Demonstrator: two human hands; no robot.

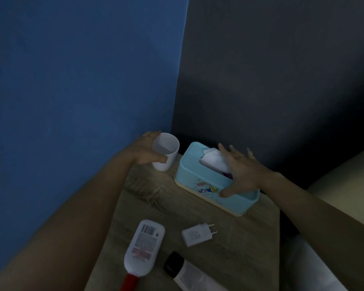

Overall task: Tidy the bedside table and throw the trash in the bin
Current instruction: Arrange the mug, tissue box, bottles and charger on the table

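A white cup [166, 151] stands upright at the far left corner of the wooden bedside table [177, 208]. My left hand [145, 151] grips the cup, thumb on its near side. To the right stands a light blue tissue box [200, 181] with a white tissue [213, 159] sticking out of its slot. My right hand [241, 171] is spread over the box's right end, fingers straight and thumb pressing on the near rim.
Near the table's front lie a white bottle with a red cap [142, 248], a white plug adapter [198, 234] and a white tube with a black cap [184, 271]. A blue wall stands at the left, a dark wall behind, a pale bed edge [345, 181] at the right.
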